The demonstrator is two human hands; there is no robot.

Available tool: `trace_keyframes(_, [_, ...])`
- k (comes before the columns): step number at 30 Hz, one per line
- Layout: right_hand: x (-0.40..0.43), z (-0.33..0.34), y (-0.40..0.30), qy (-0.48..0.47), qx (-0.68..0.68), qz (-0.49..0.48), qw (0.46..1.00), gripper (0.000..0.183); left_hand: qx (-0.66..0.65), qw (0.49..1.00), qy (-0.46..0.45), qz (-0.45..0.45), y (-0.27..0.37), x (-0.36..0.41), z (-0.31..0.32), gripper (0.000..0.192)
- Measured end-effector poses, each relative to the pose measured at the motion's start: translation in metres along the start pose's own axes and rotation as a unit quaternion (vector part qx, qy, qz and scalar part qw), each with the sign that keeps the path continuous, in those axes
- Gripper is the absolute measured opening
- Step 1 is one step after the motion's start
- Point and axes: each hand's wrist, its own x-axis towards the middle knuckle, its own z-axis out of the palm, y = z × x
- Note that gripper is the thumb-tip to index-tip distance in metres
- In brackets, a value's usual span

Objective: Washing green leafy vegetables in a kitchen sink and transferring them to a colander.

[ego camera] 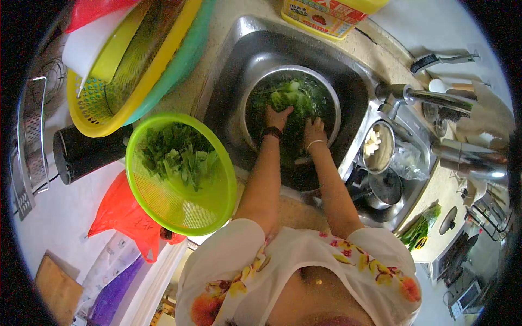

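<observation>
A round metal basin (335,122) of water sits in the stainless steel sink (228,77). Leafy greens (291,98) lie in the water. My left hand (279,117), with a dark band at the wrist, touches their near side, thumb spread. To its right is my right hand (316,131), with a pale bangle, its fingertips dipping into the water at the edge of the greens. The ends of my fingers are hidden by water and leaves, so whether either hand grips them does not show. Beside the sink on the left, a green mesh colander (183,216) contains more leaves (179,157).
Stacked plastic baskets (147,118) stand at the far left, above a red plastic bag (122,212). Right of the basin are a faucet (440,100), a metal bowl with pale pieces (378,161) and a metal pot (385,189). A yellow container (326,18) stands behind the sink.
</observation>
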Motion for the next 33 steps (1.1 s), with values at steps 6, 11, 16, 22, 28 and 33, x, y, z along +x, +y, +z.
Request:
trace_keyframes(6, [-0.008, -0.031, -0.005, -0.165, -0.011, -0.033, 0.986, 0.034, 0.002, 1.000, 0.026, 0.009, -0.039, 0.032, 0.012, 0.099])
trace_keyframes(11, [0.012, 0.057, 0.008, -0.032, -0.044, -0.127, 0.990, 0.027, -0.060, 0.989, 0.118, -0.069, 0.001, 0.002, 0.004, 0.093])
trace_keyframes(16, [0.010, -0.010, -0.017, -0.099, -0.139, -0.212, 0.962, 0.024, -0.240, 0.959, 0.106, -0.105, 0.026, -0.017, -0.023, 0.088])
trace_keyframes(22, [0.029, -0.030, 0.043, -0.062, 0.176, -0.179, 0.966, 0.021, -0.327, 0.941, 0.055, 0.064, 0.065, -0.027, -0.032, 0.085])
trace_keyframes(28, [0.045, -0.072, 0.046, 0.104, 0.388, -0.136, 0.906, 0.025, -0.161, 0.977, 0.064, 0.123, 0.092, -0.043, -0.053, 0.077])
trace_keyframes(33, [0.069, -0.060, -0.024, 0.156, 0.343, 0.030, 0.926, 0.035, -0.003, 0.970, 0.238, -0.039, 0.024, -0.008, -0.048, 0.060])
